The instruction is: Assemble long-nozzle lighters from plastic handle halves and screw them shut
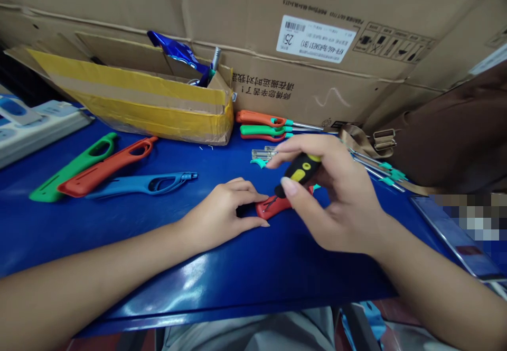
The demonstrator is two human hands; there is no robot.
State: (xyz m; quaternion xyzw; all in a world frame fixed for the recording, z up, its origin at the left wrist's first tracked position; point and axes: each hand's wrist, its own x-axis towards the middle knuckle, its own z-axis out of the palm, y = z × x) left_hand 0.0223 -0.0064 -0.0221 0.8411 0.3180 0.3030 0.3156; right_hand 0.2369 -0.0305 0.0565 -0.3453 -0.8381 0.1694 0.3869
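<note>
My left hand (225, 213) holds a red plastic lighter body (271, 208) flat against the blue table, fingers spread across it. My right hand (332, 192) grips a black and yellow screwdriver (300, 173) above that body, with the tip hidden by my fingers. Small metal parts with teal pieces (261, 158) lie just beyond my right fingers. To the left lie a green lighter body (73, 168), an orange one (106, 166) and a blue one (142, 184). Further back, several long-nosed lighters (273, 126) with metal tubes lie side by side.
The blue table (198, 277) ends in a front edge near my body. A yellow-taped cardboard box (138, 97) and a large carton (317, 39) stand behind. A power strip (39, 129) sits at left; a phone (451, 234) and brown bag (447, 129) sit at right.
</note>
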